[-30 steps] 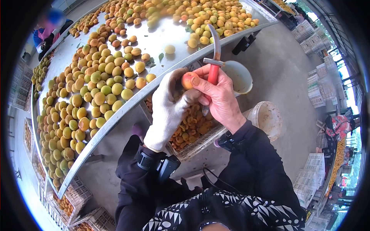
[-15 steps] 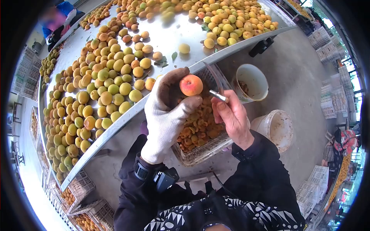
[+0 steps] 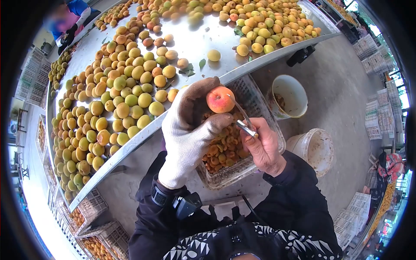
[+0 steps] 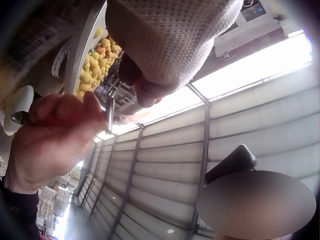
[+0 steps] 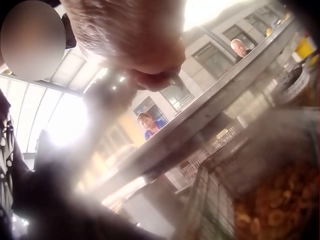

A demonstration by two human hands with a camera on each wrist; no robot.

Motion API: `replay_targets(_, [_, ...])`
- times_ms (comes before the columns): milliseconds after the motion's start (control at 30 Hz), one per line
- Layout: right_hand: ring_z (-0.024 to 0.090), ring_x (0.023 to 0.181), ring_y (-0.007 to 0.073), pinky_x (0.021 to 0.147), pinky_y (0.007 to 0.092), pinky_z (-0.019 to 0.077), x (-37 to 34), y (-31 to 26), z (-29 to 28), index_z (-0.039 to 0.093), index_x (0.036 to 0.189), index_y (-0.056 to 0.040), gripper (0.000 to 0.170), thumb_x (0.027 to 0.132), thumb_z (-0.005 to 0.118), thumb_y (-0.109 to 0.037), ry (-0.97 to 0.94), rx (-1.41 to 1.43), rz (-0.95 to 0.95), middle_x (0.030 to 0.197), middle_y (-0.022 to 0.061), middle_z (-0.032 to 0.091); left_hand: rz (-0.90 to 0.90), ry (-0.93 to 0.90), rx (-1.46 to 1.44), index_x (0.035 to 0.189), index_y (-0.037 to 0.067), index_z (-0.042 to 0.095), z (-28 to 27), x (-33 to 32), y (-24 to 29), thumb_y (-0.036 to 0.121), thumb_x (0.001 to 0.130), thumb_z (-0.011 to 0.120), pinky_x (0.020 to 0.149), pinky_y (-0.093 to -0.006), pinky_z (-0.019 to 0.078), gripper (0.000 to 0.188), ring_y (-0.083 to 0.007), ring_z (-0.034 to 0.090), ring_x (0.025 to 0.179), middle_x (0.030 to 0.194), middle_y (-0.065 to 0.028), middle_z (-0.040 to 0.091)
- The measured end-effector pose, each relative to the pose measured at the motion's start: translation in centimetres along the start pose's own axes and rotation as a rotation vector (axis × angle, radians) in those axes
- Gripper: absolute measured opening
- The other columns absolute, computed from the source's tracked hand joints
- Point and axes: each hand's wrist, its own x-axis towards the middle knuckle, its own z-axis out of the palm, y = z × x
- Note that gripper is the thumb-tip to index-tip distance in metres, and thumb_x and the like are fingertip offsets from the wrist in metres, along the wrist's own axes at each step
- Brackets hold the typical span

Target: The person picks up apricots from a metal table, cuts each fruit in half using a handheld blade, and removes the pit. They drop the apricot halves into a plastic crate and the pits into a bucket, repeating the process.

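In the head view, my left hand [image 3: 184,130] wears a white knitted glove with a brown-coated palm. It holds an orange-red apricot [image 3: 219,100] between thumb and fingers. My bare right hand [image 3: 266,149] grips a curved knife [image 3: 242,111], its handle hidden within the fingers. The blade rises toward the apricot, its tip overlapping the fruit's right side. A metal crosspiece at the blade's base shows in the left wrist view, beside the right thumb. Below both hands stands a plastic crate [image 3: 212,185] holding cut apricot pieces [image 3: 224,155].
A metal-edged table [image 3: 125,161] heaped with whole apricots [image 3: 130,89] lies ahead and left. Two white buckets, one upright [image 3: 289,97] and one tilted [image 3: 318,151], stand right of the crate. Another person [image 3: 71,21] is at the table's far left. Fruit-filled crates [image 3: 102,236] stand lower left.
My right hand has drawn away from the apricot, down and right, and turned the knife from upright. Its blade has since come back to the fruit. The left hand keeps holding the apricot.
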Motion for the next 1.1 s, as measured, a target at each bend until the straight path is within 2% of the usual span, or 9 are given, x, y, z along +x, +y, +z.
replay_targets(267, [0.047, 0.06, 0.0119, 0.055, 0.0246, 0.0401, 0.1, -0.3, 0.3, 0.052, 0.112, -0.0023, 0.025, 0.098, 0.059, -0.023, -0.006, 0.007, -0.02, 0.074, 0.0017, 0.048, 0.042, -0.019, 0.061, 0.13, -0.005, 0.049, 0.0, 0.0, 0.0, 0.001, 0.08, 0.078, 0.097, -0.0336, 0.0516, 0.058, -0.0198, 0.058, 0.114, 0.127, -0.012, 0.054])
replay_targets(433, [0.046, 0.058, 0.0115, 0.053, 0.0251, 0.0397, 0.5, -0.1, 0.5, 0.053, 0.11, -0.0022, 0.024, 0.099, 0.059, -0.022, 0.018, -0.117, -0.156, 0.074, 0.0015, 0.047, 0.069, -0.016, 0.085, 0.13, -0.005, 0.049, -0.2, 0.0, -0.2, 0.0, 0.081, 0.077, 0.097, -0.0339, 0.052, 0.057, -0.0205, 0.058, 0.115, 0.129, -0.0127, 0.053])
replay_targets(633, [0.046, 0.058, 0.0117, 0.053, 0.0251, 0.0397, 0.4, -0.1, 0.5, 0.053, 0.11, -0.0021, 0.023, 0.099, 0.058, -0.021, 0.016, -0.121, -0.154, 0.074, 0.0018, 0.047, 0.055, 0.002, 0.068, 0.13, -0.004, 0.049, 0.0, -0.1, -0.1, 0.0, 0.081, 0.076, 0.098, -0.0337, 0.0514, 0.057, -0.0203, 0.057, 0.117, 0.131, -0.0133, 0.053])
replay_targets(700, [0.046, 0.058, 0.0123, 0.054, 0.0254, 0.0399, 0.4, 0.0, 0.5, 0.052, 0.11, -0.002, 0.022, 0.099, 0.058, -0.02, 0.018, -0.121, -0.161, 0.074, 0.0023, 0.047, 0.049, 0.091, 0.052, 0.129, -0.002, 0.052, 0.4, -0.1, -0.2, 0.008, 0.076, 0.083, 0.1, -0.0338, 0.0468, 0.062, -0.0194, 0.06, 0.111, 0.122, -0.0127, 0.061])
replay_targets(767, [0.045, 0.058, 0.0129, 0.054, 0.0256, 0.0402, 0.4, 0.0, 0.5, 0.052, 0.109, -0.0019, 0.022, 0.099, 0.059, -0.02, 0.021, -0.121, -0.169, 0.074, 0.0028, 0.047, 0.061, 0.09, 0.058, 0.129, -0.003, 0.052, 0.3, -0.1, -0.3, 0.008, 0.076, 0.083, 0.1, -0.0338, 0.0469, 0.062, -0.0194, 0.06, 0.111, 0.122, -0.0126, 0.061])
replay_targets(833, [0.047, 0.057, 0.0159, 0.055, 0.027, 0.0412, 0.5, 0.0, 0.8, 0.051, 0.108, -0.0015, 0.021, 0.099, 0.057, -0.019, 0.035, -0.141, -0.186, 0.074, 0.0049, 0.048, 0.073, 0.087, 0.064, 0.129, -0.003, 0.052, 0.1, -0.1, -0.7, 0.007, 0.076, 0.083, 0.099, -0.0338, 0.0469, 0.062, -0.0193, 0.059, 0.111, 0.122, -0.0126, 0.061])
replay_targets(900, [0.049, 0.057, 0.0184, 0.055, 0.0282, 0.0419, 0.6, 0.0, 0.9, 0.051, 0.106, -0.0015, 0.019, 0.099, 0.057, -0.018, 0.032, -0.146, -0.181, 0.075, 0.0062, 0.049, 0.13, 0.011, 0.138, 0.129, -0.005, 0.05, -0.3, -0.1, -1.0, -0.002, 0.08, 0.076, 0.099, -0.0325, 0.05, 0.056, -0.0198, 0.056, 0.117, 0.129, -0.0134, 0.054])
replay_targets(1100, [0.055, 0.06, 0.0276, 0.056, 0.0327, 0.0437, 0.8, 0.3, 0.8, 0.049, 0.102, -0.0013, 0.014, 0.099, 0.055, -0.013, -0.004, -0.176, -0.203, 0.075, 0.0104, 0.051, 0.126, 0.055, 0.243, 0.13, -0.005, 0.051, 0.3, -0.7, -0.6, -0.004, 0.08, 0.075, 0.097, -0.0314, 0.0513, 0.056, -0.0194, 0.058, 0.115, 0.128, -0.0142, 0.056])
